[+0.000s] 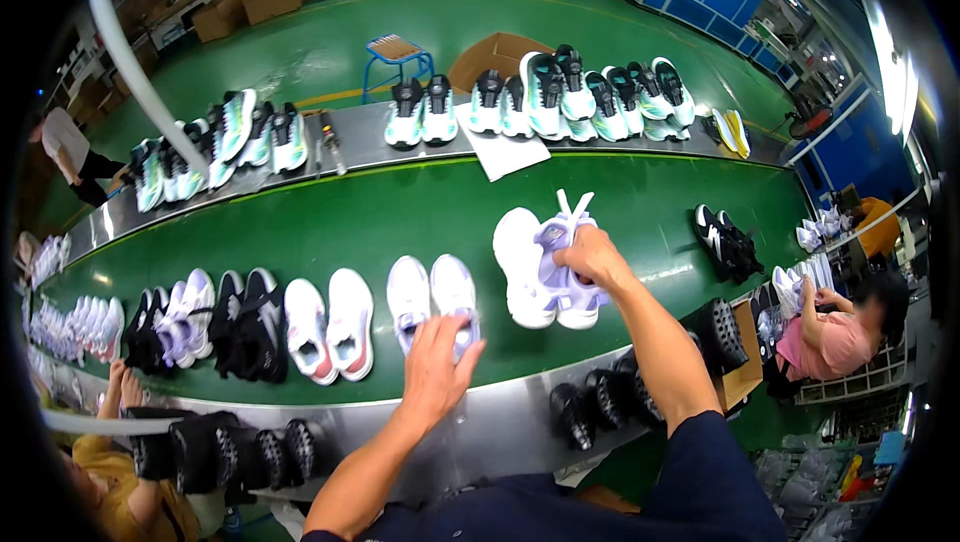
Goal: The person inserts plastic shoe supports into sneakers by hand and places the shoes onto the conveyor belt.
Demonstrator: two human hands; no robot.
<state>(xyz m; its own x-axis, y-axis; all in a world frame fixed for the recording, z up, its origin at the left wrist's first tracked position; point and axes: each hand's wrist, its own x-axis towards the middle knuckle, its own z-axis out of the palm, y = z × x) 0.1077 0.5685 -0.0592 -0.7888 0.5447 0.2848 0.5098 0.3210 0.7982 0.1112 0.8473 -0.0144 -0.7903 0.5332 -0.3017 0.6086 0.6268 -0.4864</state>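
Note:
My right hand [598,260] is closed on a lavender shoe [577,304] with pale straps or laces sticking up at its far end. Against that shoe's left side is another one with its white sole [515,254] facing up. Farther left, my left hand [436,367] reaches over the near end of a pair of white and lavender sneakers [453,284]. Its fingers are stretched out and cover part of the heels; whether they touch the shoes I cannot tell.
A green conveyor belt [640,182] carries white-and-pink sneakers [349,317], black shoes [262,312] and, rightward, a black pair [727,242]. Teal-and-white sneakers [545,92] line the far ledge. Black shoe lasts [605,397] stand along the near edge. Co-workers sit at right [830,327] and lower left.

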